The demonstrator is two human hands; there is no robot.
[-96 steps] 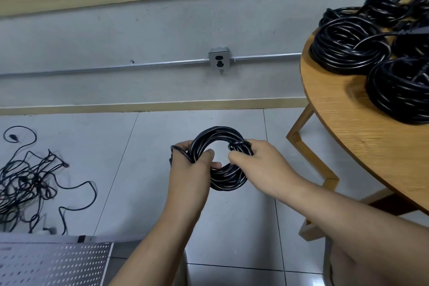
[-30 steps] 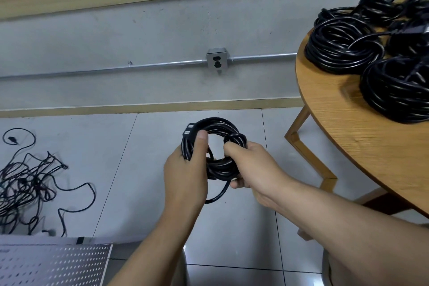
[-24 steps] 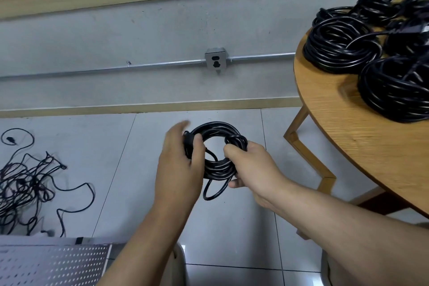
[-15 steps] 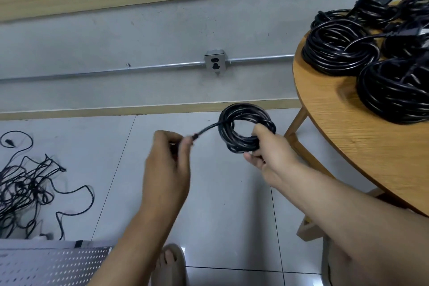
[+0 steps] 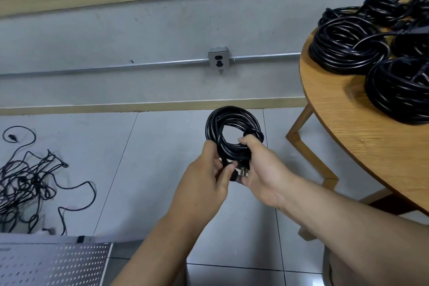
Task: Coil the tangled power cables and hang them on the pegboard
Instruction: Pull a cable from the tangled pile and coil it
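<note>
- Hands meet: the left hand (image 5: 202,183) and right hand (image 5: 267,176) close in on the ring-shaped coil of black power cable (image 5: 232,112). They hold it in the air above the grey tiled floor (image 5: 144,165), just left of the round wooden bench (image 5: 348,146).
- Half a second ago, on my remote feed, the left hand was drawing a loose tail out to the side. That tail is now gone from view, and a plug end (image 5: 242,172) sits low between the two palms.
- The left hand's fingers curl round the coil's lower left. The right hand grips its lower right, thumb hooked through the ring. Which hand pinches the plug I cannot tell.
- My reading: the wrap looks finished, and this coil is near ready to hang.
- Several finished black coils (image 5: 348,46) lie on the bench, and a tangled heap of thin black cables (image 5: 23,181) waits on the floor at left. The white perforated metal pegboard (image 5: 53,264) shows at bottom left, well apart from the hands.
</note>
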